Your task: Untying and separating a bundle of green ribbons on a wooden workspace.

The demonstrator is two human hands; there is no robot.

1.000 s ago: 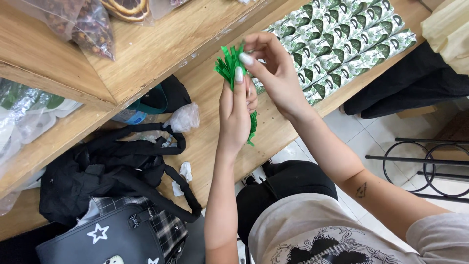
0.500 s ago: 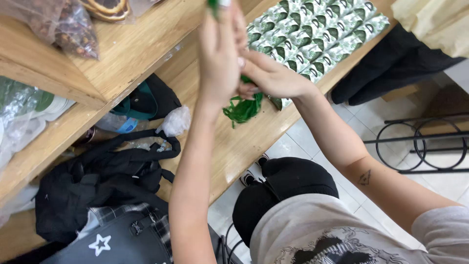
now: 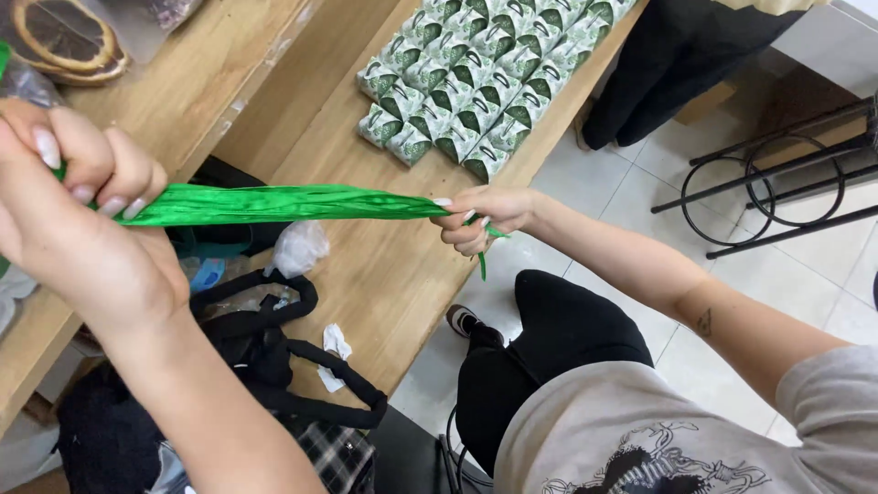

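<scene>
Nearest the camera, at about nine o'clock, the left hand is raised and clenched around one end of a green ribbon, the fingers folded tight over the shiny strip. From there the ribbon runs almost level toward three o'clock, stretched taut above the counter, spread flat in its middle and narrowing to a twist at the far end.

Near the centre, the right hand pinches that far end between thumb and fingertips, with a short green tail hanging below the grip. The two hands are well apart, the ribbon held in the air between them and touching nothing else.

Under the ribbon, at seven to eight o'clock, a black bag lies with its straps looped, a crumpled white plastic wad just beside it. Farther off, around twelve to one o'clock, rows of small green-and-white leaf-patterned boxes sit packed together on the counter.

As I judge it, the risk lies in the tension: pulled harder, the thin strip could tear or slip out of the right hand's light pinch, and the loose end could drop among the bag straps.
</scene>
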